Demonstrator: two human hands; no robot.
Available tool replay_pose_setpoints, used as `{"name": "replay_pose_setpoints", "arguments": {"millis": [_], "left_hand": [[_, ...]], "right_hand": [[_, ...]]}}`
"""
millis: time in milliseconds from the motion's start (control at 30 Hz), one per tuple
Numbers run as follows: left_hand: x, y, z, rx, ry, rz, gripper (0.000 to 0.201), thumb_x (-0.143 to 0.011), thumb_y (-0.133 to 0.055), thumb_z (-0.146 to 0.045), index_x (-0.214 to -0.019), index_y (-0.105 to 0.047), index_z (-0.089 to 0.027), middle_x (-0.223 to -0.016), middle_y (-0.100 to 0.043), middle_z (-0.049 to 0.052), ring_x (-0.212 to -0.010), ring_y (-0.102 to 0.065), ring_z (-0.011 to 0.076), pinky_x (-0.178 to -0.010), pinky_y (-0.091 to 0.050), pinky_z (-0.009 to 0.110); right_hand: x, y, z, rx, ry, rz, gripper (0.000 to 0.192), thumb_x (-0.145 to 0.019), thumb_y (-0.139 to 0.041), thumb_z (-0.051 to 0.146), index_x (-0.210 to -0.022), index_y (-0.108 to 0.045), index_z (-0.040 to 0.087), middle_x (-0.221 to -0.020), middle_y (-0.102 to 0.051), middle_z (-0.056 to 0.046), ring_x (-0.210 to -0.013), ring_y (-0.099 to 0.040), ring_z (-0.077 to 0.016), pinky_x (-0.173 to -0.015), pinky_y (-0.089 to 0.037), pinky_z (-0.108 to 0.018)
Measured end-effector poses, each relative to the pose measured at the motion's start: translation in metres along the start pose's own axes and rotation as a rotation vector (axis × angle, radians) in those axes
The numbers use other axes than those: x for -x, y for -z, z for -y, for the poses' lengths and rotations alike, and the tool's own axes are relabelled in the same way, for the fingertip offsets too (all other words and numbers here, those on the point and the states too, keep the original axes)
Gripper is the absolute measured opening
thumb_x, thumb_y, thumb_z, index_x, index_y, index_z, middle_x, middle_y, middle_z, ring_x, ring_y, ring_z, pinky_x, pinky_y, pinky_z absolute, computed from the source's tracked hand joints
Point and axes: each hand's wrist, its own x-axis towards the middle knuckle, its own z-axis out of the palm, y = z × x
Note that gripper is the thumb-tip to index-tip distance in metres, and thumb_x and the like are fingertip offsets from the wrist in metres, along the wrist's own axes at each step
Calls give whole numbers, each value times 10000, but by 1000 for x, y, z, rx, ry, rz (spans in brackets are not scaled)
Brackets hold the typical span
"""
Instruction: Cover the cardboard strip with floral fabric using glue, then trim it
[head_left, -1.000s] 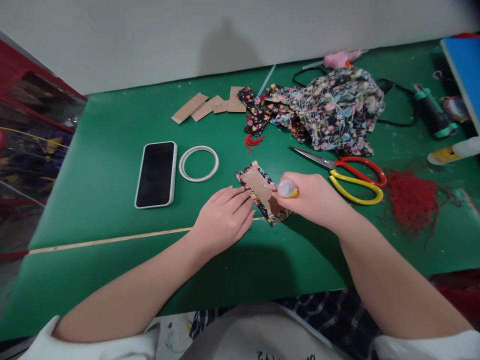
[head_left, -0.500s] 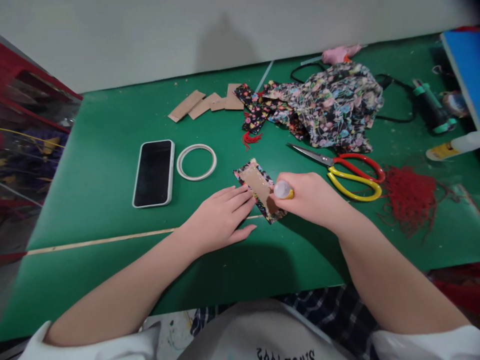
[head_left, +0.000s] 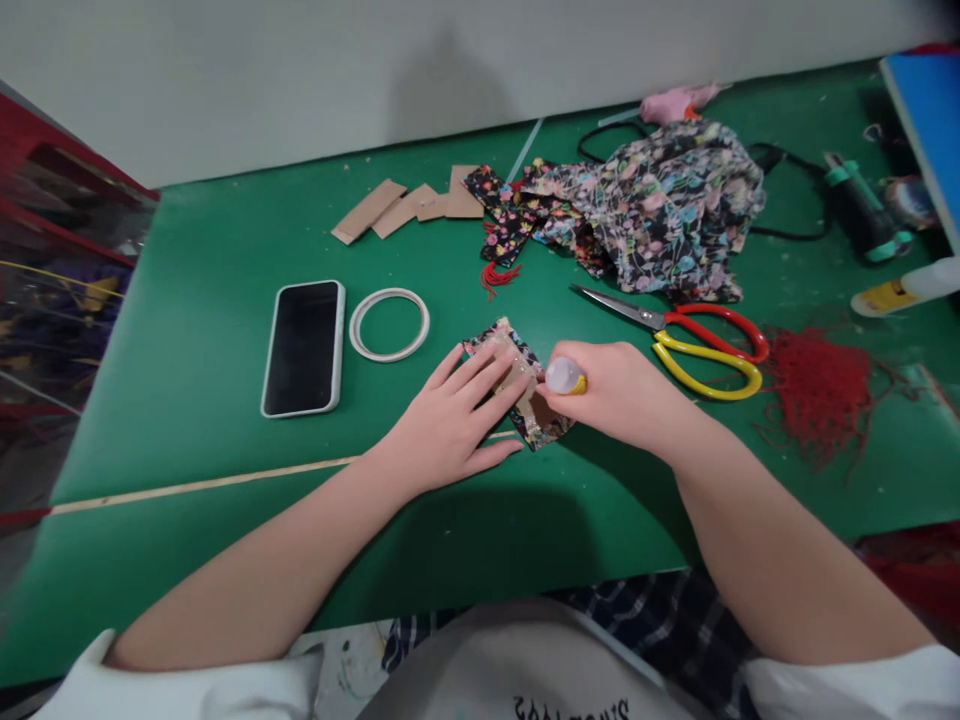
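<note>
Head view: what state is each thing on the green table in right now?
Small clear glue bottle with yellow body: gripped in right hand, tipped over the card.
Brown card on floral fabric piece: flat, pressed by left hand fingers.
Red and yellow scissors: lying shut.
Black phone in pale case: screen dark.
White tape ring: lying flat.

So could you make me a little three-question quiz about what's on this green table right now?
1. True or false: the right hand holds a small glue bottle over the fabric-backed card.
2. What lies just right of the phone? A) the tape ring B) a cup C) a book
3. Fill in: the scissors have red and ____ handles.

Key: 1 true. 2 A. 3 yellow. The left hand presses its fingers on the card.
</note>
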Motion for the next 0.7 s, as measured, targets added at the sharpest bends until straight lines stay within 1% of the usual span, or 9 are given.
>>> {"name": "replay_pose_setpoints", "arguments": {"millis": [67, 167, 200, 233, 333, 433, 567, 700], "left_hand": [[2, 0, 1, -3, 12, -13, 577, -882, -464, -462, -1357, -413, -137, -1420, -401, 174, -1358, -288, 321, -1102, -223, 522], [4, 1, 2, 7, 19, -38, 498, -889, -471, -410, -1313, -468, -147, -1381, -457, 160, -1335, -337, 308, -1095, -252, 512], [4, 1, 2, 12, 20, -42, 488, -890, -473, -399, -1310, -472, -150, -1375, -464, 157, -1331, -343, 306, -1094, -255, 514], [4, 0, 2, 19, 20, -44, 484, -889, -476, -391, -1310, -472, -152, -1372, -468, 157, -1330, -346, 305, -1094, -256, 517], [3, -1, 2, 41, 18, -48, 479, -885, -486, -370, -1310, -473, -148, -1369, -470, 159, -1331, -345, 305, -1095, -254, 523], [3, -2, 3, 60, 21, -49, 475, -880, -496, -355, -1306, -478, -146, -1362, -480, 153, -1328, -350, 301, -1095, -258, 524], [4, -3, 3, 68, 24, -48, 470, -878, -500, -348, -1302, -484, -147, -1362, -483, 149, -1325, -356, 300, -1092, -265, 529], [4, -3, 3, 49, 16, -44, 445, -888, -486, -339, -1288, -499, -147, -1356, -493, 142, -1326, -355, 296, -1090, -274, 527]], "right_hand": [[0, 1, 0, -129, -22, -99, 200, -737, -565, 374, -663, -483, 207, -581, -509, 37, -542, -411, -100, -525, -279, -237], [-1, 6, 0, -463, -79, -317, 246, -708, -626, 414, -688, -494, 208, -623, -511, 33, -576, -464, -104, -559, -364, -247], [-1, 8, -1, -589, -90, -362, 238, -701, -637, 411, -720, -506, 213, -637, -510, 32, -588, -481, -108, -574, -391, -254], [-1, 9, -3, -715, -90, -373, 221, -704, -636, 400, -767, -525, 219, -652, -512, 32, -604, -501, -112, -594, -416, -263], [-1, 14, -9, -1027, -49, -295, 232, -735, -593, 359, -935, -577, 242, -725, -553, 23, -693, -566, -125, -694, -476, -291], [-1, 15, -15, -1162, -42, -235, 299, -751, -573, 353, -1032, -593, 252, -850, -621, 6, -791, -607, -140, -787, -498, -316], [-4, 12, -18, -1256, -81, -216, 320, -758, -607, 399, -1035, -598, 238, -938, -673, -11, -775, -629, -131, -806, -522, -322], [-6, 9, -17, -1342, -84, -202, 308, -748, -646, 437, -970, -614, 226, -943, -698, -19, -730, -647, -117, -734, -544, -280]]}}
